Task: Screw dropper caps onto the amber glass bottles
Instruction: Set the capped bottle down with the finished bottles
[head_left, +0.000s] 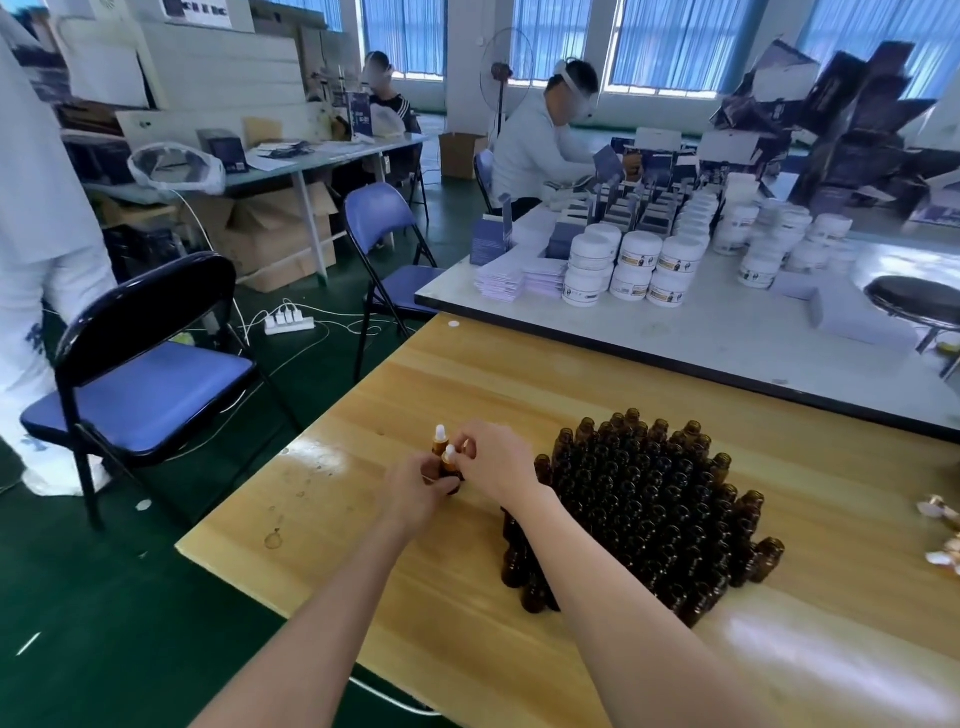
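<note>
left hand grips small amber glass bottle at left side of light wooden table, right hand pinches its white dropper cap, 1 capped amber bottle just behind, cluster of uncapped amber bottles beside right forearm

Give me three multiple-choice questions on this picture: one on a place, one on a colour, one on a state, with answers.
1. Where does the cluster of open amber bottles stand on the wooden table? A. Right of both hands. B. Left of them. C. On the white table.
2. What colour is the bulb of the dropper cap being fitted? A. Black. B. White. C. Red.
3. What is the left hand doing? A. Lying flat. B. Hanging off the edge. C. Gripping the bottle under the cap.
Answers: 1 A, the cluster sits past the right hand. 2 B, the bulb shows white. 3 C, its fingers curl round the amber glass.
</note>
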